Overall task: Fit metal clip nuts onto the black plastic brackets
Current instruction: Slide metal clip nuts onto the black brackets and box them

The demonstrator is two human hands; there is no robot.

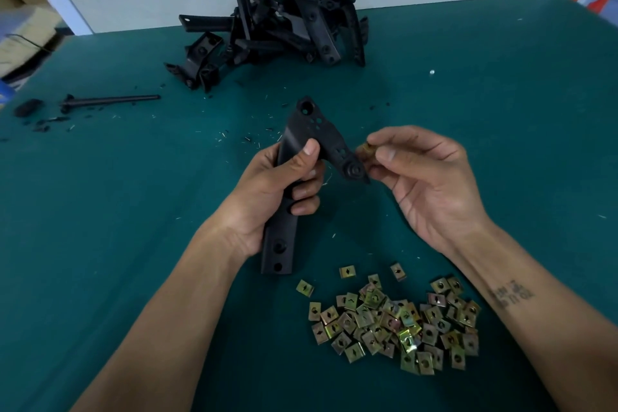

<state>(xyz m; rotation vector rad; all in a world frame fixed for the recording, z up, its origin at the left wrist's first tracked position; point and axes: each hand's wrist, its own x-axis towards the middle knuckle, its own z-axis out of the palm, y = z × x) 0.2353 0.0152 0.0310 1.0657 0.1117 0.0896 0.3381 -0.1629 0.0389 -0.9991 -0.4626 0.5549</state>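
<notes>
At the far left of the dark green counter [100,244] a slim black plastic rod [110,100] lies among black shavings, set aside from the work. Further right, at the back, the tangled heap of black plastic brackets [274,27] waits well apart from the hands, probably the stock not yet fitted. In the middle, the left hand [277,191] wraps its fingers [302,207] and thumb around the long arm of one angled black plastic bracket with round holes [301,144], lifting it off the counter and turning its short arm towards the other hand so the end is open to receive a clip. Just beside that end, the right hand [431,184] pinches a small brass-coloured metal clip nut [366,151] between thumb and fingertips, seemingly lined up to slide on; whether it has met the plastic I cannot tell. Below it, near the front edge, the loose pile of brass-coloured square clip nuts [394,321] sits close for easy reach.
</notes>
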